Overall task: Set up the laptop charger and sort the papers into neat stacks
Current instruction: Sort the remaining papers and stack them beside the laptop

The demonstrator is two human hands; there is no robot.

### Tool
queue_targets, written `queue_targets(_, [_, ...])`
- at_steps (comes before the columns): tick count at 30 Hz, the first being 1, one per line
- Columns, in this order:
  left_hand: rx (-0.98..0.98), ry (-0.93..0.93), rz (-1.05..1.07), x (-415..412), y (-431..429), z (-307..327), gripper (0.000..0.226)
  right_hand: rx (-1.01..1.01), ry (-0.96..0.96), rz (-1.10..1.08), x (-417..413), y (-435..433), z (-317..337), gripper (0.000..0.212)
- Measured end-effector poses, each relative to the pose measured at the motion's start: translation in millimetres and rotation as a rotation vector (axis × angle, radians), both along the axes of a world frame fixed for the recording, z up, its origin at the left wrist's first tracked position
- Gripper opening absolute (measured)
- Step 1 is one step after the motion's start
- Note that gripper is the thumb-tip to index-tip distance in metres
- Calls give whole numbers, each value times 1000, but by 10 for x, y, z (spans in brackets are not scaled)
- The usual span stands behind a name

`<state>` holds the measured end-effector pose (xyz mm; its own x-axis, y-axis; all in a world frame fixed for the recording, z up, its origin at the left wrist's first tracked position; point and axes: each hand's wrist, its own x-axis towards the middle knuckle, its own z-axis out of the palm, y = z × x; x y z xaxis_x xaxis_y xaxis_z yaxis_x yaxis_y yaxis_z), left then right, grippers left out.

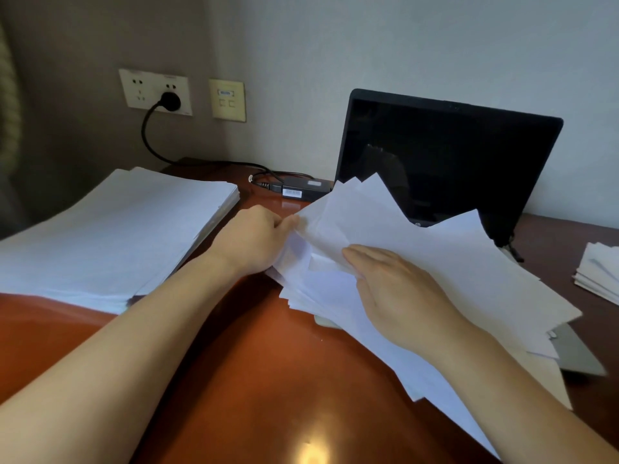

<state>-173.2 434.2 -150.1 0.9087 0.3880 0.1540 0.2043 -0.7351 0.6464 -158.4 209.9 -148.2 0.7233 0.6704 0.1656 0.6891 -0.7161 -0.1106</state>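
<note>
Left hand (258, 241) pinching loose white sheets (402, 249), right hand (398, 293) flat on them, fingers straight, squared paper stack (114, 226) left, glossy reddish-brown desk (251, 363), matte black laptop (445, 152) far right

both hands (258, 241) gather loose papers (435, 262) before the laptop (445, 155).

Keyboard of my laptop (445, 155) not visible: loose sheets (452, 262) cover it. Fingertips of my left hand (254, 242) hidden beneath the sheets' edge. Label on charger brick (301, 189) too small to read; its right end sits behind paper. At far right, small paper stack (599, 272) cut off by picture edge.
</note>
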Motion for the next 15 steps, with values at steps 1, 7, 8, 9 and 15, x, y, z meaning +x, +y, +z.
queue_targets(1, [14, -10, -4, -9, -8, 10, 55, 2, -5, 2, -4, 1, 3, 42])
queue_targets(7, [-475, -264, 97, 0, 1, 68, 32, 52, -50, 83, -53, 66, -1, 54])
queue_targets(8, [-670, -251, 122, 18, -2, 68, 30, 69, -51, 96, -71, 81, 4, 54])
queue_targets(9, [-836, -240, 141, 33, -17, 65, 26, 89, -50, 104, -87, 95, 5, 54])
queue_targets(15, [-1334, -249, 160, 64, -139, 16, 25, 43, 38, 17, -136, 129, -12, 86])
